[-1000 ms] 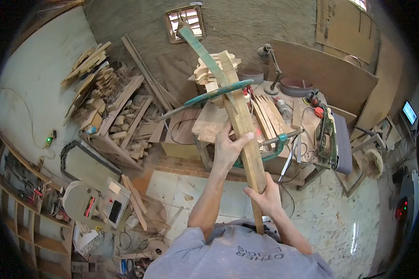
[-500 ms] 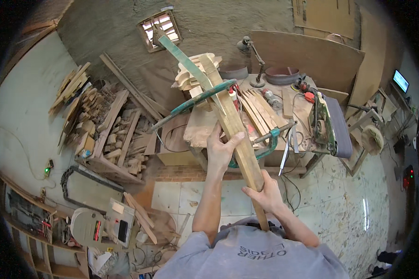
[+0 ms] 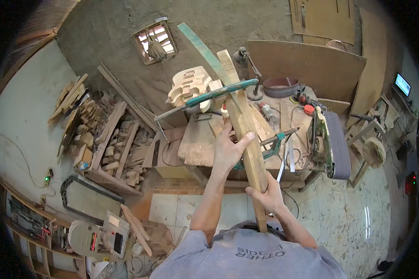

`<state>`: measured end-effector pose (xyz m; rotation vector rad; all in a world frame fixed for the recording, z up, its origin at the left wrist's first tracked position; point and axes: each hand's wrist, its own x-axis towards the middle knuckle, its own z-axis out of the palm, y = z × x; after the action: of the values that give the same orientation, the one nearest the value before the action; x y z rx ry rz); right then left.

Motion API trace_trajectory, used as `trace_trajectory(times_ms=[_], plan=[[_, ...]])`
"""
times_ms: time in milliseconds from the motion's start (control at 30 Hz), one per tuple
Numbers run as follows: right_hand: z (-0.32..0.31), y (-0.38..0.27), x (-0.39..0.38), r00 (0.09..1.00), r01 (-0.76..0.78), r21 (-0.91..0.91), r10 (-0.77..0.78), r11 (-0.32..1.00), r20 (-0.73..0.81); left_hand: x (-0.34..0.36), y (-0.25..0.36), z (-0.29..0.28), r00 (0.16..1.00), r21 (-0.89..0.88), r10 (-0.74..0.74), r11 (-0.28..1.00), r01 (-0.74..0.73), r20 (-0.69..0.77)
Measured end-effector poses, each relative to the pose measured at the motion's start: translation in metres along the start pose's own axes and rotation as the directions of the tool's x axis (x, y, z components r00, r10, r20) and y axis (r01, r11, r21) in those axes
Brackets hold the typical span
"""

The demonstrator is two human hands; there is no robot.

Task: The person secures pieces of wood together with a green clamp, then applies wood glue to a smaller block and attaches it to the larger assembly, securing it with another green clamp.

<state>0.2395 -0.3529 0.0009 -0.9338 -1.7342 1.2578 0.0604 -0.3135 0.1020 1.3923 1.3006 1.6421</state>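
Observation:
A long wooden piece (image 3: pixel 256 167) reaches from my waist up and away over the workbench, with a green-faced strip (image 3: pixel 201 49) angling off its far end. My left hand (image 3: pixel 230 149) is wrapped round the middle of the wood, thumb on top. Nearer my body, my right hand (image 3: pixel 267 193) grips its right side. One teal C-clamp (image 3: pixel 223 92) is fastened across the far part, its long screw sticking out to the left. Another teal C-clamp (image 3: pixel 275 145) sits beyond my hands, its screw to the right; the wood hides part of its frame.
On the workbench (image 3: pixel 198 146) lie a guitar-shaped wooden body (image 3: pixel 188 86), a desk lamp (image 3: pixel 255 93), a round sanding-belt loop (image 3: pixel 280 87) and a belt sander (image 3: pixel 333 139). Offcuts (image 3: pixel 118 144) fill a rack at left. A beige machine (image 3: pixel 86 237) stands at lower left.
The wood's far end has swung right, carrying both clamps, so the guitar-shaped body shows more fully. Both hands keep their hold.

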Motion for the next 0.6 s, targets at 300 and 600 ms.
trace_trajectory(times_ms=[300,600], plan=[[-0.049,0.033,0.060,0.997,-0.069,0.098,0.065,0.993,0.052,0.064,-0.008,0.045,0.999,0.003,-0.015,1.000,0.015,0.049],[-0.082,0.027,0.090,0.996,-0.090,0.071,0.091,0.993,-0.003,0.105,-0.025,0.078,0.997,-0.059,0.014,0.998,-0.010,0.069]])
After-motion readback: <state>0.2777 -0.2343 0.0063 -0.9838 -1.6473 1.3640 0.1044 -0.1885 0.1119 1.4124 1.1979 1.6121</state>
